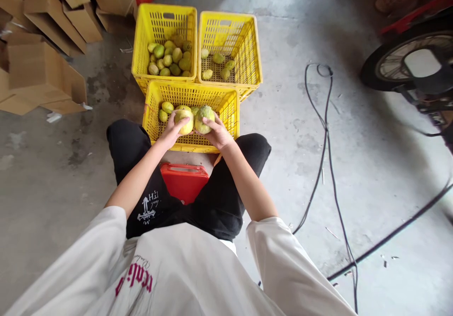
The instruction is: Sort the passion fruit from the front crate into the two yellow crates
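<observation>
My left hand (171, 131) is closed around a pale yellow-green round fruit (185, 123). Beside it, my right hand (218, 134) grips a greener, mottled round fruit (204, 119), thumb on its near side. The two held fruits are side by side, close together, above the near yellow crate (235, 117). Inside that crate, several smaller yellow-green fruits (167, 107) lie behind and left of my hands, some partly hidden by the held ones. My fingers beneath the fruits are mostly out of sight.
Two more yellow crates stand behind: the left one (136, 46) with many fruits, the right one (257, 56) with several. A red plastic stool (186, 183) shows between my knees. Cardboard boxes (44, 70) lie left; a black cable (326, 132) and a motorbike wheel (378, 68) are right.
</observation>
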